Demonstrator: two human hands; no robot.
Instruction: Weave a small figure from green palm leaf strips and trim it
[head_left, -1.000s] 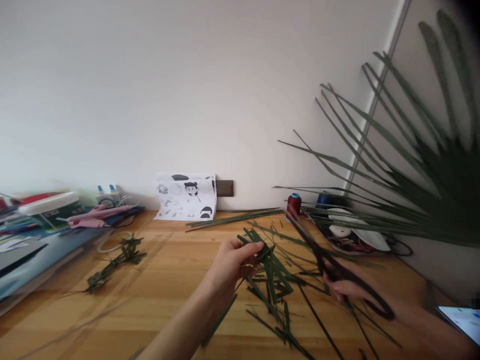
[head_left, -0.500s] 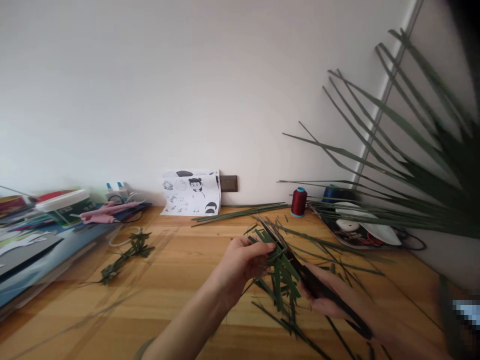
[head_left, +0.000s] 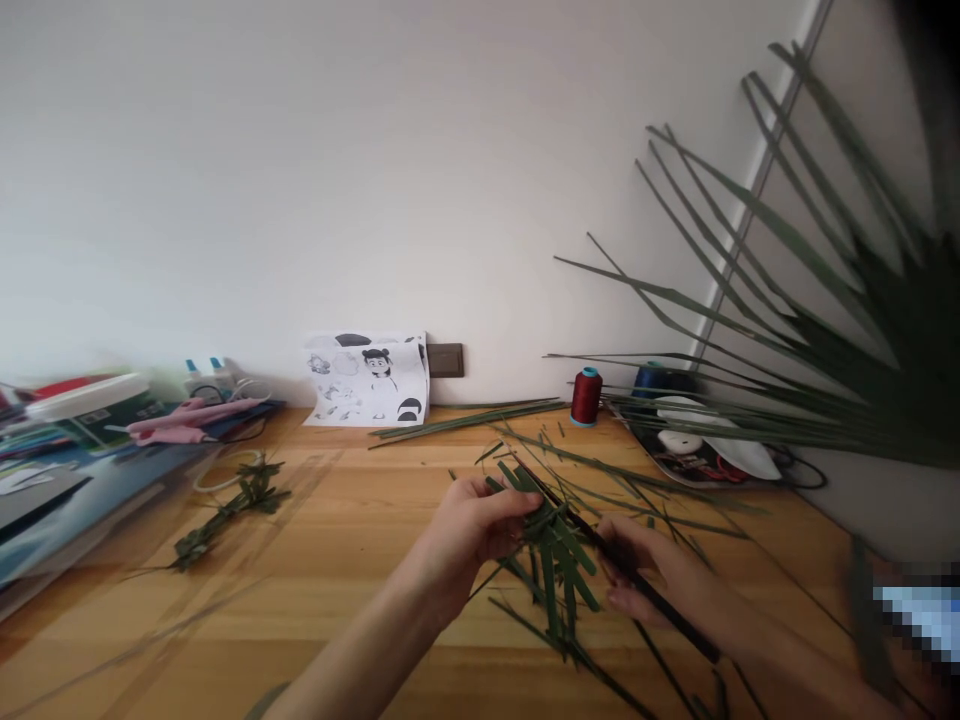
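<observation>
Between its thumb and fingers, my left hand (head_left: 487,515) pinches a woven bundle of green palm leaf strips (head_left: 562,560), whose loose ends hang down and fan out. My right hand (head_left: 645,570) is closed around black-handled scissors (head_left: 652,600). Their dark blades lie at the upper right side of the bundle, close to my left thumb, and look nearly closed. Part of the scissors is covered by my right fingers. Beneath both hands, cut leaf strips (head_left: 525,620) are scattered on the wooden table (head_left: 337,600).
A finished-looking leaf piece (head_left: 225,515) lies at left, near a pink glue gun (head_left: 184,422) and a white-lidded tub (head_left: 94,410). A printed sheet (head_left: 367,380) leans on the wall. Red thread (head_left: 586,397) stands before a cluttered tray (head_left: 697,460); a large palm leaf (head_left: 847,350) spreads from the right.
The scissors' blades have come closer together at the bundle. The whole view has shifted slightly, so things sit a little further left. Both hands keep their holds.
</observation>
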